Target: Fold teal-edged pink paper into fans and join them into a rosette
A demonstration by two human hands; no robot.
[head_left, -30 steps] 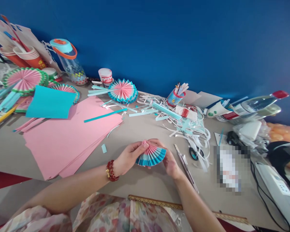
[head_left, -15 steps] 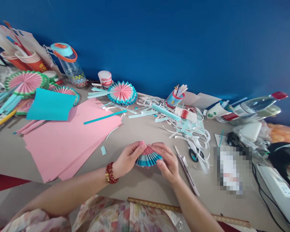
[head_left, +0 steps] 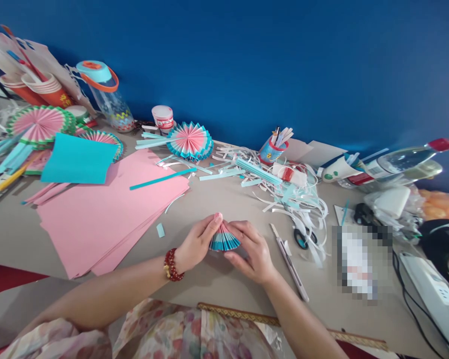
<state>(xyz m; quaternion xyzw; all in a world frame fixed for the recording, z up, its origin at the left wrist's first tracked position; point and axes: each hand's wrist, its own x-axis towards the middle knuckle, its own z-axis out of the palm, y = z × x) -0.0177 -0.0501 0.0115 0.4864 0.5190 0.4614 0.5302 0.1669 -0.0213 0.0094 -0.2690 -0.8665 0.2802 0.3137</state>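
A small pleated paper fan [head_left: 223,240], pink at the top with blue and white bands, sits between both my hands just above the grey table [head_left: 224,199]. My left hand [head_left: 196,244], with a red bead bracelet on the wrist, pinches the fan's left side and pink tip. On the fan's right side, my right hand [head_left: 252,252] has its fingers curled around the folds. The fan is squeezed narrow.
A stack of pink paper [head_left: 108,209] with a teal sheet [head_left: 77,159] lies to the left. Finished rosettes [head_left: 190,140], paper strips [head_left: 284,192], scissors [head_left: 303,238], a craft knife [head_left: 290,264], a pen cup [head_left: 271,149], bottles and a wooden ruler [head_left: 247,314] surround my hands.
The fan was spread wide a second ago; both hands have pressed it together into a narrower bundle, the right hand moving left over it.
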